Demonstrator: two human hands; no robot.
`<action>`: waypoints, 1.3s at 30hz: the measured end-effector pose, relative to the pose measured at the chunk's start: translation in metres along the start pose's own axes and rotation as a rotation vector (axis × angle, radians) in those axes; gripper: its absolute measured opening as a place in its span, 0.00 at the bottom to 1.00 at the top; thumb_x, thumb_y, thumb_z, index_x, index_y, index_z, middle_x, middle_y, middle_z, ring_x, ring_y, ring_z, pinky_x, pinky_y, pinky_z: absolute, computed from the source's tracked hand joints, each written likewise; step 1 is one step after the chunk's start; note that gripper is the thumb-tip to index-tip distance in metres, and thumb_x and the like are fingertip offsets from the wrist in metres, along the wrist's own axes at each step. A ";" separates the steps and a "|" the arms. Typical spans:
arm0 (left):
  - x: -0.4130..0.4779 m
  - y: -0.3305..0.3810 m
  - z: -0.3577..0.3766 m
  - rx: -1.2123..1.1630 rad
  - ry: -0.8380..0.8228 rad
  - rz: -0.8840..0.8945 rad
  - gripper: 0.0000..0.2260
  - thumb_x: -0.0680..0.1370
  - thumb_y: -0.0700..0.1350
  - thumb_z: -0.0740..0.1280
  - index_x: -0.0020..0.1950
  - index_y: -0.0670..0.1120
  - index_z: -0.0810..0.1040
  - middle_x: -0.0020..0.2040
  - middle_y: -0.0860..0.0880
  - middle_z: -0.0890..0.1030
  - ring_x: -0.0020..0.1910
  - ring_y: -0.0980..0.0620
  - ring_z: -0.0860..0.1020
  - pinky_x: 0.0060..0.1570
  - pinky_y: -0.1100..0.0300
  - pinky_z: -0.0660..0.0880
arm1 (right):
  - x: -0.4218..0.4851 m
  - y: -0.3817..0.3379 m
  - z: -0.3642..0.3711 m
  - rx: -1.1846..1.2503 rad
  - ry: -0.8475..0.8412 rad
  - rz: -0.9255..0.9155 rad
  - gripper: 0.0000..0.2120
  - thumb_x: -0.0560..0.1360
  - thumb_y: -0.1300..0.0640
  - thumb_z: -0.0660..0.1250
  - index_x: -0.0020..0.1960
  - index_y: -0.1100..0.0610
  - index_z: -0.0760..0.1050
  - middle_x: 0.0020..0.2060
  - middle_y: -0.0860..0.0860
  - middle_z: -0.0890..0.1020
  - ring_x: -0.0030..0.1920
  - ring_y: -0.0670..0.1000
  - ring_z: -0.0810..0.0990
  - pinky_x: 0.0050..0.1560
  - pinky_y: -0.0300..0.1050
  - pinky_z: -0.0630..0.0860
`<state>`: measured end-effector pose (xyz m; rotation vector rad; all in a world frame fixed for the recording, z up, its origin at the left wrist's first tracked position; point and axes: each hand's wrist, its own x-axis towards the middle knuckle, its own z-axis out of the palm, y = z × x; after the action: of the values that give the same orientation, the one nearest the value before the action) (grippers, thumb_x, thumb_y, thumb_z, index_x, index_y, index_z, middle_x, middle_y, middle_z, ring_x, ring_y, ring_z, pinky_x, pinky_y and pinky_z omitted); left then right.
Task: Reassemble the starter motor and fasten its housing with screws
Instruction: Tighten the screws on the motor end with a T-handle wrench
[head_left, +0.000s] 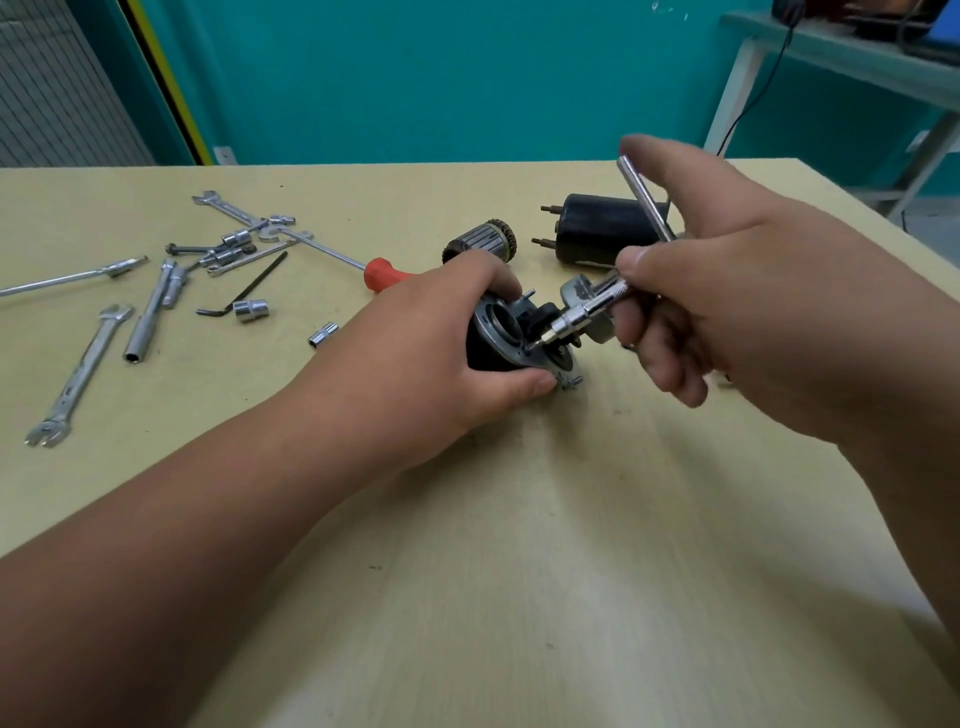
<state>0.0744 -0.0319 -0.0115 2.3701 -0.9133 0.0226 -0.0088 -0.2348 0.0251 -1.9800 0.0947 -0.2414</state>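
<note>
Head view: left hand (441, 343) wraps the black motor housing (491, 356) toward the tabletop's (467, 545) far edge; right hand (727, 312) grips a T-handle driver (587, 310), its tip at the housing's flange.

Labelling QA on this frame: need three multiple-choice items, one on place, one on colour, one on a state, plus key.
1. Where is the armature?
A. On the table, beyond the left hand
B. In a drawer
C. On the floor

2. What colour is the screwdriver handle?
A. Blue
B. Red
C. Yellow

3. What does the right hand hold?
A. Nothing
B. A spanner
C. The T-handle driver, tip at the flange of the housing

Key:
1 A: it lies on the tabletop past the knuckles.
2 B: the grip beside the left hand is red.
3 C: the fingers curl round the driver.
</note>
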 end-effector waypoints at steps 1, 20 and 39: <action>0.000 0.000 0.000 0.000 0.006 -0.007 0.25 0.67 0.68 0.72 0.61 0.63 0.72 0.49 0.63 0.78 0.48 0.69 0.75 0.45 0.67 0.74 | -0.001 -0.001 0.000 0.076 -0.002 0.034 0.33 0.86 0.63 0.59 0.80 0.32 0.57 0.30 0.57 0.83 0.25 0.55 0.79 0.24 0.45 0.74; 0.001 -0.002 -0.002 -0.044 0.007 -0.015 0.24 0.67 0.68 0.73 0.60 0.63 0.72 0.48 0.64 0.79 0.50 0.72 0.75 0.39 0.70 0.69 | 0.001 -0.004 0.011 0.407 0.012 0.037 0.19 0.84 0.63 0.56 0.66 0.50 0.80 0.44 0.59 0.88 0.27 0.55 0.80 0.23 0.43 0.74; 0.006 -0.009 -0.003 -0.117 0.016 -0.049 0.25 0.67 0.66 0.74 0.60 0.61 0.75 0.48 0.64 0.80 0.49 0.74 0.75 0.41 0.78 0.69 | 0.013 0.010 -0.010 0.784 -0.359 0.067 0.35 0.73 0.75 0.53 0.78 0.55 0.66 0.67 0.60 0.82 0.60 0.65 0.85 0.50 0.49 0.85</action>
<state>0.0852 -0.0290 -0.0120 2.2795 -0.8255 -0.0301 0.0018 -0.2500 0.0210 -1.2086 -0.1482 0.1181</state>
